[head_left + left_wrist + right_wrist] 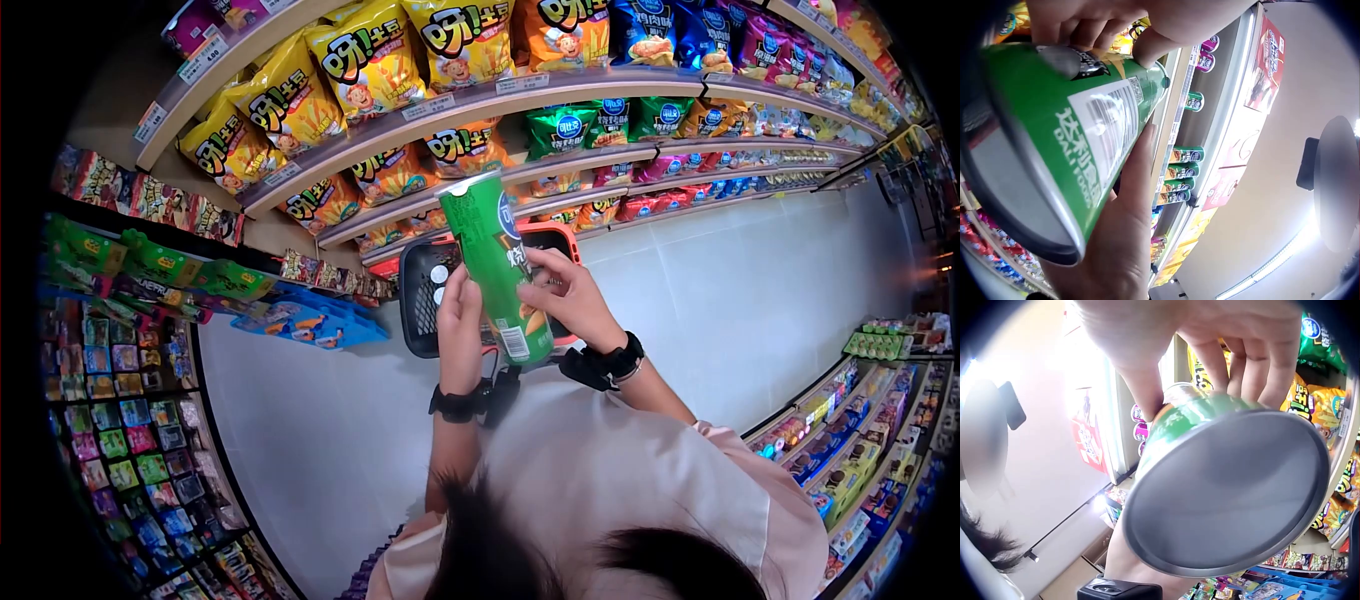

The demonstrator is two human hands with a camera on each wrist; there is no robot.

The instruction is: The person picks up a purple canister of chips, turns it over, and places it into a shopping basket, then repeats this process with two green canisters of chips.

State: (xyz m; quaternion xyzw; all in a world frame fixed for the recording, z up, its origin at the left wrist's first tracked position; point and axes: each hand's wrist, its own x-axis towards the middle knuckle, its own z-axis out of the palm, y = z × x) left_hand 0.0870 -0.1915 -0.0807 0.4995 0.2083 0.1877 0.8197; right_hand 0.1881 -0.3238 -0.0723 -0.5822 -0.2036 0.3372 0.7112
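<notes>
A tall green chip can [480, 235] with a white and blue label is held up, tilted, in front of the person's torso. The left hand [461, 335] grips the can along its left side. On the other side, the right hand [580, 305] holds it with thumb and fingers on the printed front. In the left wrist view, the can's barcode [1107, 125] and silver-rimmed base show large. From the right wrist view, the grey metal base [1229, 494] of the can faces the camera, with the right fingers around the wall behind it.
A black shopping basket [420, 325] with an orange-red edge sits below the can, with white round items inside. Curved shelves of chip bags [375, 65] run across the front. Hanging packs fill a rack [120, 440] at left, and boxed snacks [855, 470] line shelves at lower right.
</notes>
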